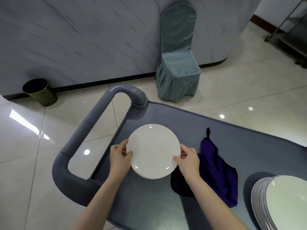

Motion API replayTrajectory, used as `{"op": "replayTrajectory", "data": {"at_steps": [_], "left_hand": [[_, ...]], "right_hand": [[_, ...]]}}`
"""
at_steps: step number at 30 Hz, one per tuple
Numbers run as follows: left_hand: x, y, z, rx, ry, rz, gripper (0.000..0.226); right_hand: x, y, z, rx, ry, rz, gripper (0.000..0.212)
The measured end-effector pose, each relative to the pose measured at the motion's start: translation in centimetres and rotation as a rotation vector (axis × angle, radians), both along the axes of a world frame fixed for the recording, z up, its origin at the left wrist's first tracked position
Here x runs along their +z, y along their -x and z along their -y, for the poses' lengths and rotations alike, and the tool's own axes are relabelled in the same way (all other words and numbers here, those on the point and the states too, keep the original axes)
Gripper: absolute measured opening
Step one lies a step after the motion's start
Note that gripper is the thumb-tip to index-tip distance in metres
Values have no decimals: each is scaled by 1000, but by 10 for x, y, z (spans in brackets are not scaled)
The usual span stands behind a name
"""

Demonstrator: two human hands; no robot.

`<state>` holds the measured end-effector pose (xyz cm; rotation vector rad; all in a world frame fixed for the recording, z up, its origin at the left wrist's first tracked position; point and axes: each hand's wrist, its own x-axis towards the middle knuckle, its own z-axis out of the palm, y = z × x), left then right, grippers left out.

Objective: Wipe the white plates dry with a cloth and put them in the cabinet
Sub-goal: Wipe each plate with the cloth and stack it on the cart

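Note:
A small stack of white plates (153, 150) is at the left end of a grey cart top (232, 141). My left hand (119, 159) grips the stack's left rim, thumb on top. On the right rim my right hand (188, 161) grips the same way. A purple cloth (217, 170) lies crumpled on the cart just right of my right hand, touching neither hand. A taller stack of white plates (282, 203) stands at the cart's lower right, partly cut off by the frame edge.
The cart's thick grey handle (78, 140) loops out to the left. A chair with a teal cover (178, 63) stands against the marbled wall beyond the cart. A dark waste bin (39, 92) sits on the tiled floor at left. A metal trolley leg (282, 25) shows top right.

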<state>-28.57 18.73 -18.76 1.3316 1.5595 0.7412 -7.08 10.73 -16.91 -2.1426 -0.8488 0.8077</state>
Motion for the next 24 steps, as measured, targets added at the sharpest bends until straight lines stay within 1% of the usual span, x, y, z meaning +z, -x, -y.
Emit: {"op": "replayTrajectory", "data": {"at_steps": [2,5,8,11,13,15,19,22,24], "left_hand": [[0,-1,-1,-17,-10,-29,48],[2,-4,2,-24,-44,-101,48],[9,-14,14,-32,-175,-177,50],[20,-41,33,-123,-323,-175,41],[26,-67,46,-252,-368,-150,34],[30,-99,60,-394,-369,-112,29],[38,-166,93,-622,-304,-34,24],[41,-211,122,-782,-330,75,27],[43,-237,140,-867,-320,106,31]], "right_hand": [[-1,-3,0,23,-2,-5,49],[1,-8,2,74,-19,3,44],[11,-17,14,127,-90,57,45],[25,-34,40,229,-189,196,41],[38,-49,62,290,-237,349,38],[50,-67,85,317,-252,510,35],[63,-117,144,263,-152,743,32],[67,-156,197,160,-22,810,33],[67,-178,230,87,45,829,38]]}}
